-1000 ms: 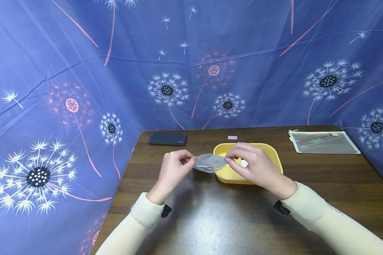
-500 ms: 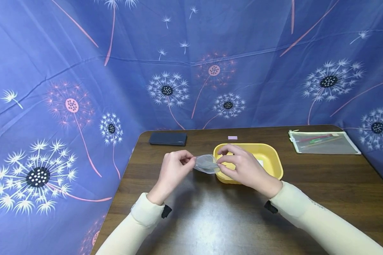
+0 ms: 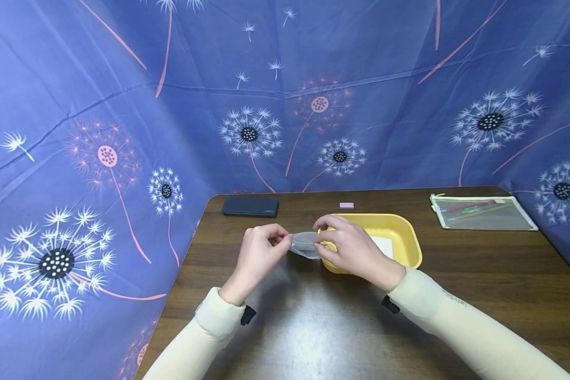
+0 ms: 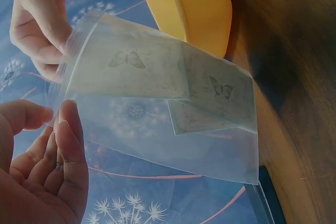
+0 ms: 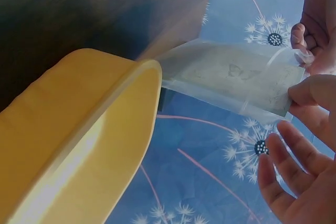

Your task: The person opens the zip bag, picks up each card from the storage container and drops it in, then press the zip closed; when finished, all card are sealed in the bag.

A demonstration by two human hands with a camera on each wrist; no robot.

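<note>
Two hands, left hand [image 3: 258,248] and right hand [image 3: 349,248], are pinched on a thin clear bag [image 3: 305,244]; being limp and slippery, it is best held by its mouth edges.

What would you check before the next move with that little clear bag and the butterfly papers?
1. Left hand pinches one end of the clear bag: ok.
2. Right hand pinches the bag's other end: ok.
3. Two butterfly papers sit inside the bag: ok.
4. Papers lie flat and aligned: not ok, they overlap at an offset.
5. Bag mouth sealed or open: cannot tell.
6. Yellow tray close beside the bag, with a white sheet in it: ok.
</note>
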